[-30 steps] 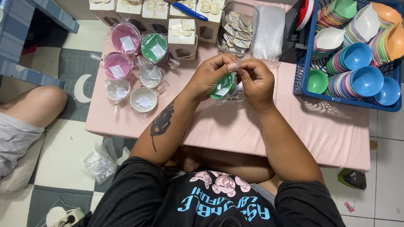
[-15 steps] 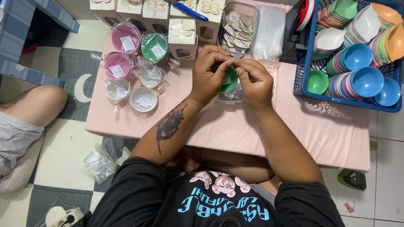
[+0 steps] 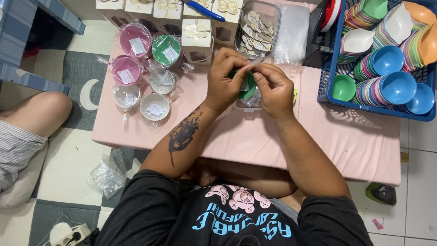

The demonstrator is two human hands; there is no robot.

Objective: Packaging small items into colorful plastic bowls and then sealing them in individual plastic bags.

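Since a second ago I see the green bowl (image 3: 248,86) tipped upright at frame centre. Above the pink table (image 3: 282,141), my left hand (image 3: 225,79) and right hand (image 3: 273,91) pinch its clear wrap, fingertips together. I'd gather the film evenly and keep tension steady.

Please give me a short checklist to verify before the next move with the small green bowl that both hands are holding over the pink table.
1. Left hand grips the small green plastic bowl: ok.
2. Right hand pinches at the bowl's top edge: ok.
3. Clear wrap closed around the bowl: cannot tell, fingers hide it.
4. Wrapped bowls of pink, green and white sit grouped on the low pink table, apart from the hands: ok.
5. Blue plastic basket of stacked coloured bowls stands beside the right hand: ok.
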